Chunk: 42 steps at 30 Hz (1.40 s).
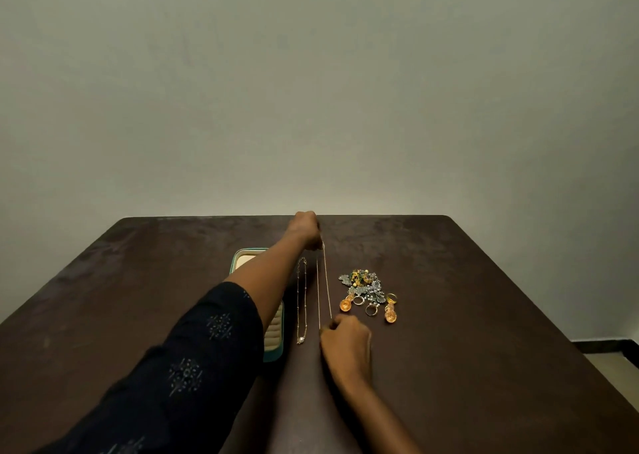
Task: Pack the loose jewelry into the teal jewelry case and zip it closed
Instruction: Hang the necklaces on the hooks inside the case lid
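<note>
Jewelry case: teal, lying open on the table's left-centre, its cream padded lining showing; my left forearm crosses over most of it, so I cannot say what is inside.
Head view, left hand: reached out to the table's far edge, fingers closed on the far end of a thin gold chain.
Head view, right hand: nearer me, toward the near edge, curled shut over the chain's near end (the pinch itself is hidden under my knuckles).
Chain: drawn out as two close strands between my hands, running from the far edge toward me, just right of the case.
Pearl necklace: laid straight on the table between the case and the chain, pearl at its near end, touched by neither hand.
Loose pile: earrings and rings heaped right of the chain, near the table's middle, apart from both hands.
Table: dark brown, otherwise bare around these things.
Step, as I judge it: straightening the chain before it goes into the case; nothing I can see is packed yet.
Risk: pulling harder with both ends pinched could snap so fine a chain.
Risk: dropping one end lets the strands fall across the pearl necklace and tangle.
Risk: my left sleeve sweeping back could shove the open case.
</note>
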Each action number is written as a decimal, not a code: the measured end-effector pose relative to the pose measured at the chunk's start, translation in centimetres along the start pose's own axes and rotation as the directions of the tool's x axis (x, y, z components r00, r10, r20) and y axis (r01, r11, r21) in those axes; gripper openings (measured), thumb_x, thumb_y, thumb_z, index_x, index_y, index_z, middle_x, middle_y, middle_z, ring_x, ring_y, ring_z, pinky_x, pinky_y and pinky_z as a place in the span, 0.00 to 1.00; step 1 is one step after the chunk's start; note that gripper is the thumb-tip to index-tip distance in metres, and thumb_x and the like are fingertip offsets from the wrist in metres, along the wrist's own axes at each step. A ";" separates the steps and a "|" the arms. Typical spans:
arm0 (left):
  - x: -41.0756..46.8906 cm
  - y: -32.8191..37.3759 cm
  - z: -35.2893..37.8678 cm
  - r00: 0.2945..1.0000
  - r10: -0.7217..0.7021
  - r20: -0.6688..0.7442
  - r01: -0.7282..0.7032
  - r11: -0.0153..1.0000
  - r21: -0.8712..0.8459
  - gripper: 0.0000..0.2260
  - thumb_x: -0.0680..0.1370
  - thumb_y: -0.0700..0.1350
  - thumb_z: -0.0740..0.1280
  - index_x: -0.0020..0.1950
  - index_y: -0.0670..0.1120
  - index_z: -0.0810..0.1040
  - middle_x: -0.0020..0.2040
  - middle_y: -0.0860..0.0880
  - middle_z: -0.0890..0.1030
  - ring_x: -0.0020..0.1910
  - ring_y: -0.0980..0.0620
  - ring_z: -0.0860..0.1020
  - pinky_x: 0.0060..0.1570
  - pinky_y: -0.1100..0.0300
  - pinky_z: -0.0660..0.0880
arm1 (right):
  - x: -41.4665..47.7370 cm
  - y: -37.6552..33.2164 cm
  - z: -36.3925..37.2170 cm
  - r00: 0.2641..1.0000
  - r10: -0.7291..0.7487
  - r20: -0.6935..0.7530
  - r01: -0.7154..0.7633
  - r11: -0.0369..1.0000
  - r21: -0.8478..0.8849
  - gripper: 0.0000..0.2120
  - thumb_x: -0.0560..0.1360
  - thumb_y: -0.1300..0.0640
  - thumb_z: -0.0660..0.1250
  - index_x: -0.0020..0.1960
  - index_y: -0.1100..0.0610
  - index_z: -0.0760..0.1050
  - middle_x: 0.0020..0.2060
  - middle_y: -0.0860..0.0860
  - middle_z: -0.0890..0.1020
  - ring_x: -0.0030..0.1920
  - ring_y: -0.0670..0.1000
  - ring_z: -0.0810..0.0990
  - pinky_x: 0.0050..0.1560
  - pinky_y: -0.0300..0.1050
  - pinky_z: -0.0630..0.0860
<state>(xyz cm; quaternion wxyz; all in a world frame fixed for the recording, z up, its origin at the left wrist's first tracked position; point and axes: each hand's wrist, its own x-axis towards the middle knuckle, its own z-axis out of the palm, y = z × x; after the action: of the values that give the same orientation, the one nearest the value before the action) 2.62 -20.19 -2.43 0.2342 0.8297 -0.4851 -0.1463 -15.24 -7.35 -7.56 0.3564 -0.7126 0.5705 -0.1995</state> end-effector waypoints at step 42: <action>-1.7 -3.4 -2.8 0.981 0.196 -0.005 -0.191 0.962 0.195 0.07 0.71 0.34 0.72 0.47 0.40 0.83 0.47 0.42 0.84 0.48 0.47 0.82 0.54 0.55 0.77 | 2.5 0.3 -1.7 0.996 0.008 0.085 -0.026 0.978 0.205 0.11 0.72 0.71 0.62 0.46 0.65 0.82 0.31 0.57 0.81 0.30 0.55 0.79 0.38 0.51 0.80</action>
<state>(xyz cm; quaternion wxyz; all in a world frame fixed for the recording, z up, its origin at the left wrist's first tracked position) 5.60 -16.61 -1.87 0.1711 0.7989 -0.5730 -0.0648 -15.93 -10.23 -6.97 0.4536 -0.6746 0.5374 -0.2244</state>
